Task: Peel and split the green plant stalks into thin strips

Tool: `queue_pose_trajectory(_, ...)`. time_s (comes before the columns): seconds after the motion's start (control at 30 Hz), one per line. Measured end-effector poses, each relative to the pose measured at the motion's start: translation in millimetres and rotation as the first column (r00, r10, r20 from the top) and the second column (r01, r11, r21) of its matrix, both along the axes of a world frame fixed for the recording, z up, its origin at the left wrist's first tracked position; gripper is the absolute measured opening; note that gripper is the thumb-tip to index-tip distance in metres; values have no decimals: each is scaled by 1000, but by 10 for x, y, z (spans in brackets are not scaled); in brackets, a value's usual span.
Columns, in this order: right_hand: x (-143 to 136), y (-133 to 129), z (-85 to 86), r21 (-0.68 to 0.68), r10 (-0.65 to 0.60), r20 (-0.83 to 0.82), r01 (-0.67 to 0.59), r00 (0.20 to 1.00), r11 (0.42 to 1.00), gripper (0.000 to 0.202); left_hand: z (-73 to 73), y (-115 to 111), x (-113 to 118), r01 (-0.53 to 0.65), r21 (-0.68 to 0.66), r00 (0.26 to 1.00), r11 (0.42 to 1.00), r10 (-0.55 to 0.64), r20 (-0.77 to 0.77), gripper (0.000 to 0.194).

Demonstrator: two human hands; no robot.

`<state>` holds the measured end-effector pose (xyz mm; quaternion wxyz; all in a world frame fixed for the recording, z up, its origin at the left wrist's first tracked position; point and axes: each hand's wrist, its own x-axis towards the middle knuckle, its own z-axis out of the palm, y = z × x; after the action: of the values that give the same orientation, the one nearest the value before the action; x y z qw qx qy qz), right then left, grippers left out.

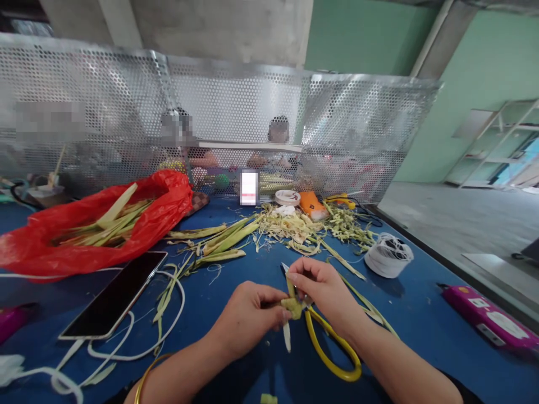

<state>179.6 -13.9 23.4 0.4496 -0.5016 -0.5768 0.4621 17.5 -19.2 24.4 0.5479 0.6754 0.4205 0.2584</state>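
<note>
My left hand (252, 311) pinches a small folded, knot-like piece of yellow-green husk strip (291, 306) between thumb and fingers. On the strip's upper end, the thumb and fingertips of my right hand (318, 280) are closed. A pale tapered end (287, 336) hangs below the fold. Scissors with yellow handles (334, 362) lie on the blue table under my right hand, which hides their middle; a blade tip shows beyond the fingers. Near the front edge lies a small yellow-green scrap (268, 399).
Ahead are long husk leaves (227, 238) and a heap of shredded husk (295, 227). A red plastic bag (168, 196) of leaves and a phone (118, 292) with white cables lie left. White twine (388, 255) and a magenta case (484, 314) sit right. Perforated metal screens (236, 101) stand behind, people beyond.
</note>
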Motion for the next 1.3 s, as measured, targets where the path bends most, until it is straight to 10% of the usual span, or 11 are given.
queue_pose_trajectory(0.23,-12,16,-51,154,130,-151,-107,980,982,12,5,89,-9,54,-146,998,988,-49,40,13)
queue_pose_trajectory(0.57,-247,371,301,25,-37,-156,41,987,999,12,324,283,-94,157,-132,982,979,-140,128,21)
queue_pose_trajectory(0.93,-323,496,57,329,-143,78,110,987,938,13,155,284,-122,43,-262,977,964,14,211,46)
queue_pose_trajectory(1.3,-315,475,-6,215,-115,40,103,993,971,17,105,238,-80,-48,-263,988,964,85,131,26)
